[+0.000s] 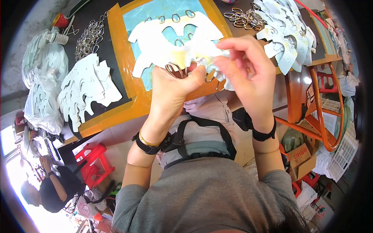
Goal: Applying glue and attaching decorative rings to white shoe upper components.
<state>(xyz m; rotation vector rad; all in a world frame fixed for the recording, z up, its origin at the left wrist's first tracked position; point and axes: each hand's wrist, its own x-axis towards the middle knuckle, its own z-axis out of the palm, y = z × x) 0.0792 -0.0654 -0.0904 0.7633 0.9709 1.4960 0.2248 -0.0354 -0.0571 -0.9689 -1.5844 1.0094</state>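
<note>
My left hand grips a metal ring together with the lower edge of a white cut-out piece. My right hand pinches the same white piece from the right, fingers curled over it, with another ring just below. Both hands are raised over the near edge of a table with an orange-bordered blue mat. On the mat lies a large white cut-out shape with several metal rings set along its top.
A stack of white cut-outs lies at the left, with a pile of rings behind it. More cut-outs and rings sit at the right. A red stool and a seated person are at lower left, an orange metal frame at right.
</note>
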